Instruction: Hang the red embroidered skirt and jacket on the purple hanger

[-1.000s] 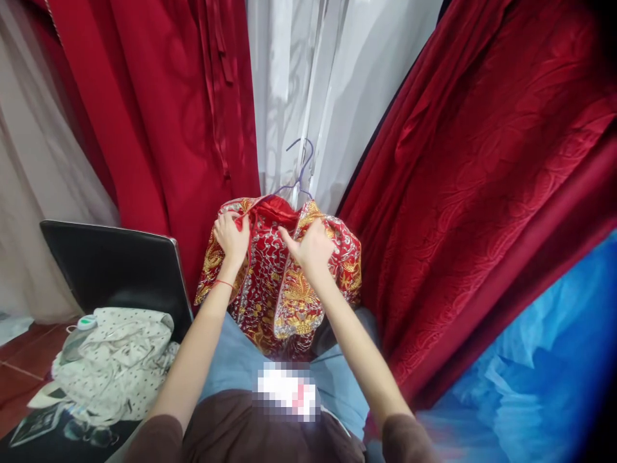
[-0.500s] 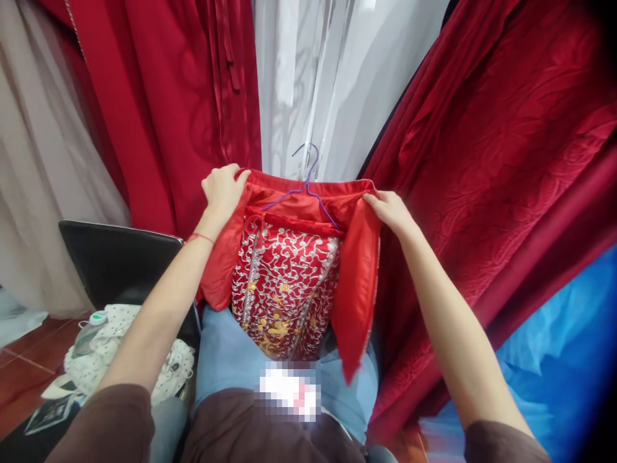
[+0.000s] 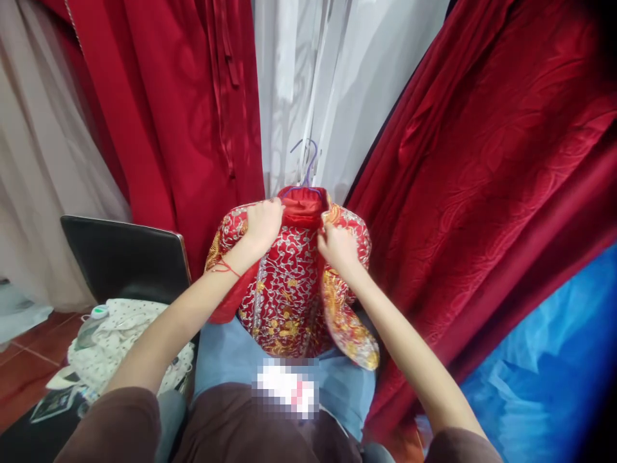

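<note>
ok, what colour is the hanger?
Purple hanger; the head view shows it best, its hook clear above the collar.

On the black seat (image 3: 29,440): dotted white cloth (image 3: 120,334); flat dark item (image 3: 58,404)

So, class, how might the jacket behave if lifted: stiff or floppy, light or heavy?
The jacket is probably floppy, since its front flap droops and curves below the right hand. It may feel heavy for its size, given the dense embroidery.

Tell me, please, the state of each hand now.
Left hand: closed, holding the embroidered jacket near its collar.
Right hand: closed, holding the jacket's opposite side.
</note>
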The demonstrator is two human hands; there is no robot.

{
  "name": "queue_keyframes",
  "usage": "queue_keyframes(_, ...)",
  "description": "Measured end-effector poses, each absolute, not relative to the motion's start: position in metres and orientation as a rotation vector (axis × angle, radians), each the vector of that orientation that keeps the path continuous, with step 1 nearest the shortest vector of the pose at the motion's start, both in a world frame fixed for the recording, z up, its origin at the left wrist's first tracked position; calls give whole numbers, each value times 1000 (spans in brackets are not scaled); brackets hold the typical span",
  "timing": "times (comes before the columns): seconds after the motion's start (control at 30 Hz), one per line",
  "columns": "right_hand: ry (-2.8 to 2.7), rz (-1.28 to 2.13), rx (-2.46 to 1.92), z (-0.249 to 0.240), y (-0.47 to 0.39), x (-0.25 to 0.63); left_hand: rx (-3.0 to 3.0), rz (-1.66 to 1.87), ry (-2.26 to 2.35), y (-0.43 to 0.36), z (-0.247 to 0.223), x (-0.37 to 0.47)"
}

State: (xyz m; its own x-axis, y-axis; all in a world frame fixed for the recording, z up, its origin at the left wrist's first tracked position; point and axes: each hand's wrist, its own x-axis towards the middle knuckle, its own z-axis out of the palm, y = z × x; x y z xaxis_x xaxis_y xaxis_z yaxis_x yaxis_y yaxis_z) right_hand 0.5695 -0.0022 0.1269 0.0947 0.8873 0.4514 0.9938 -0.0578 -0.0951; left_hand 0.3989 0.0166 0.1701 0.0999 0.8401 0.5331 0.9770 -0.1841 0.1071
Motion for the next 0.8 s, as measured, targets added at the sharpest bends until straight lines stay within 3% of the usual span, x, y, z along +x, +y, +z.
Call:
queue_keyframes(0.1, -1858, -355, -2006, 123, 14, 556, -2106, -765, -1790, 25, 172, 402)
queue_keyframes(0.27, -1719, -403, -1771, 164, 18, 545, -2053, -1048, -1689, 26, 216, 422)
queue_keyframes(0.37, -1735, -346, -1700, 163, 22, 537, -2104, -1114, -1666, 31, 212, 440)
queue_keyframes(0.67, -1889, -300, -2033, 57, 35, 546, -2075, -1067, -1903, 50, 23, 412)
queue_keyframes(0.8, -1932, -291, -2030, 61, 27, 538, -2145, -1069, -1907, 51, 16, 411)
